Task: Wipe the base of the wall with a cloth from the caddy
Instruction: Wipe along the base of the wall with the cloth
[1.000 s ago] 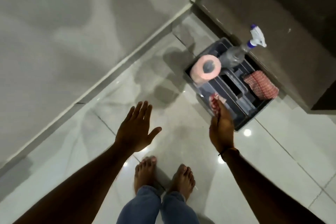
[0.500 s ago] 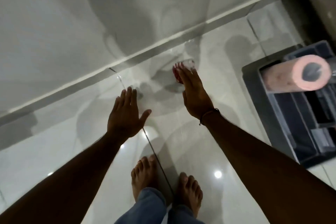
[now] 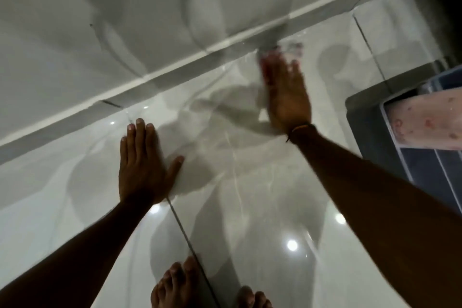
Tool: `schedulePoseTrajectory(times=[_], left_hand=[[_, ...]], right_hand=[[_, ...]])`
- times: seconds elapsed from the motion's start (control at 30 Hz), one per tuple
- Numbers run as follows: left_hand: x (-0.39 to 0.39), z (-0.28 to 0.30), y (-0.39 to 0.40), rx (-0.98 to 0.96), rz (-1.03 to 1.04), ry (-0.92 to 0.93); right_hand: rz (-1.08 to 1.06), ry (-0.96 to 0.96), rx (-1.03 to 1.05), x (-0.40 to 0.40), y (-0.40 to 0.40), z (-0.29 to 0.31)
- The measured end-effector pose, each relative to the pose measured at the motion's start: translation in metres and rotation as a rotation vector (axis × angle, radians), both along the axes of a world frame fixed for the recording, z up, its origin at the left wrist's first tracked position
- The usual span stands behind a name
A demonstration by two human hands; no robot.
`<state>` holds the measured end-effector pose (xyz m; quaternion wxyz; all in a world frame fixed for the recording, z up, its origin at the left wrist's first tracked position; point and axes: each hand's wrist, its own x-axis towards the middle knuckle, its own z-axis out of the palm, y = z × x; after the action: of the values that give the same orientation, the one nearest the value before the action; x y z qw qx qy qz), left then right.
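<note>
Since half a second ago, my right hand (image 3: 287, 92) has reached further toward the skirting (image 3: 175, 71) at the foot of the wall (image 3: 125, 7), and the caddy (image 3: 370, 137) has slid to the right edge of view. Fingers of that hand are smeared by motion; the cloth (image 3: 291, 51) shows only as a blurred red-and-white patch past the fingertips, just beside the skirting — whether it touches I cannot tell. How the hand holds the cloth is hidden beneath the palm; the fingers look extended, and I cannot tell the grip for sure.

My left hand (image 3: 142, 170) is spread flat and empty, fingers together, thumb out, low over the floor (image 3: 250, 195); contact with the tile cannot be made out.

Caddy — cut off at the frame edge; only a dark corner, some dividers and part of a pink paper roll (image 3: 425, 122) with faint printed spots are visible. No legible writing anywhere.

Bare toes (image 3: 175, 285) show at the bottom edge, one foot on either side of a grout line. Glossy tiles reflect ceiling lights and both arms.
</note>
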<state>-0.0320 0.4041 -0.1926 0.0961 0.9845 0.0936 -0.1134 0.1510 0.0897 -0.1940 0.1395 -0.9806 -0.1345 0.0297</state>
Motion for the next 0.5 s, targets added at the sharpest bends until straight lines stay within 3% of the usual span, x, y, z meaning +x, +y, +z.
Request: schedulePoseTrajectory(times=[0.2,0.37,0.5], left_hand=[[0.002,-0.005,0.003,0.009,0.001,0.016],[0.002,-0.008,0.002,0.005,0.009,-0.006],[0.002,-0.008,0.002,0.011,0.004,0.004]], right_hand=[[-0.446,0.148,0.165,0.104,-0.076,0.033],[-0.420,0.181,0.141,0.109,-0.074,0.032],[-0.326,0.259,0.231,0.066,-0.015,0.032]])
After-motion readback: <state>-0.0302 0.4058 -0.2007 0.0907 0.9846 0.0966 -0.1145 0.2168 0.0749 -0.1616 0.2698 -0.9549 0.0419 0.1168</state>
